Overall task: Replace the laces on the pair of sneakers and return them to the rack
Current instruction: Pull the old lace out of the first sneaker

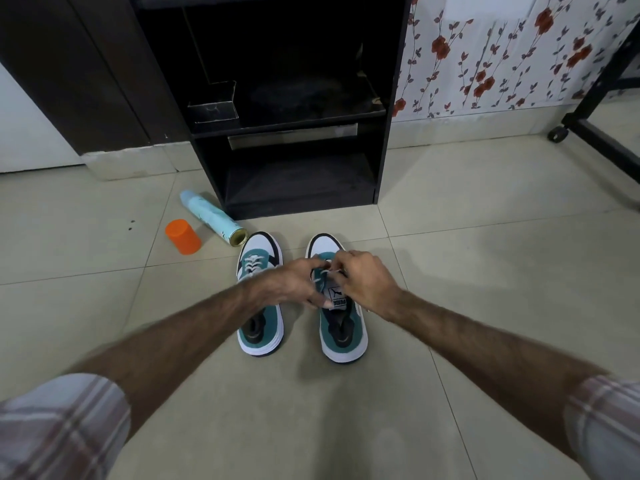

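Pinching the soft white lace point(320, 273) (limp, light) above the right sneaker's tongue point(337, 297) — both hands point(301, 280) point(363, 277) grip near its ends.

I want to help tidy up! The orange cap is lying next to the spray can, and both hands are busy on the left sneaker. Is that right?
Not quite. In the head view both hands work on the right sneaker, not the left sneaker. The orange cap does lie beside the spray can.

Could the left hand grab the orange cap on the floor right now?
Probably yes, but not at once. The left hand is busy pinching the lace on the right sneaker. The orange cap stands off to its left on bare tile, with nothing in between.
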